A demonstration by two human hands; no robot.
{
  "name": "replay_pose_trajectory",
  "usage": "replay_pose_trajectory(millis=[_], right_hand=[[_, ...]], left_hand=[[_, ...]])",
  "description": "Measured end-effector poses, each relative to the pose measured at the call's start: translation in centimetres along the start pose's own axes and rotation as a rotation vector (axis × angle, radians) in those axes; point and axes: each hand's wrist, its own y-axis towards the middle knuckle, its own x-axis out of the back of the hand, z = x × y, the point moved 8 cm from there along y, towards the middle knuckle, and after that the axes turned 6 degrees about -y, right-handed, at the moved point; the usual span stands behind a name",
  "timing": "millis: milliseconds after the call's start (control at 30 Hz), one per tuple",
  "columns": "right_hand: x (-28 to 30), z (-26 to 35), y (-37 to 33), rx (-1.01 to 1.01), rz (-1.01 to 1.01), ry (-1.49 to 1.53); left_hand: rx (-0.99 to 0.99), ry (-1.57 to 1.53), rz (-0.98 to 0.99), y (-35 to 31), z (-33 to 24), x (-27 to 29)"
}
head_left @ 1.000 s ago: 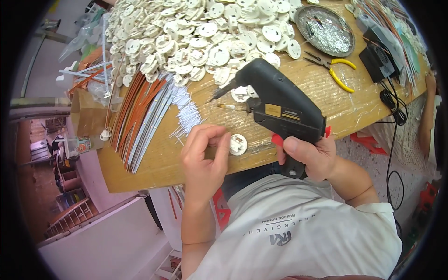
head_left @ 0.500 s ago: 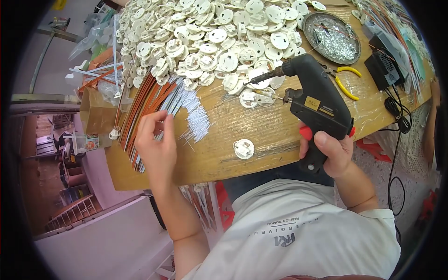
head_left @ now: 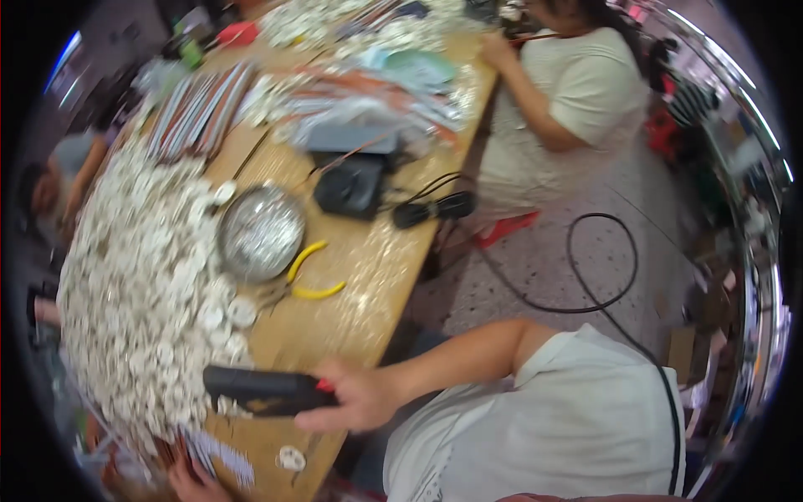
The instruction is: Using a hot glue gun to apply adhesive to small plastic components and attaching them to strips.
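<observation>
My right hand is closed round the handle of a black soldering gun with a red trigger. The gun lies across the near part of the table, pointing left toward the pile of white round plastic discs. At the lower left, my left hand is at the orange and grey wires; its fingers are blurred and partly cut off. Short white wires lie beside it. A single white disc rests apart, near the table edge.
On the wooden table are a round metal dish, yellow-handled pliers and a black power box. Wire bundles lie farther back. A black cord loops over the floor. Co-workers sit at far right and left.
The view has swung to the right and blurred, bringing a co-worker and the far table into sight. The soldering gun stays in my right hand; my left hand now shows only at the lower edge.
</observation>
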Motion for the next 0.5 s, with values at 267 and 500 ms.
replay_pose_trajectory(millis=[267, 500], right_hand=[[0.3, 1.0, 0.0, -0.004, 0.009, 0.048], [0.1, 0.8, 0.2, 0.102, -0.020, 0.069]], left_hand=[[-0.022, 0.002, -0.040, 1.1, -1.2, -0.7], [-0.063, 0.037, -0.174, 1.2, -0.7, 1.2]])
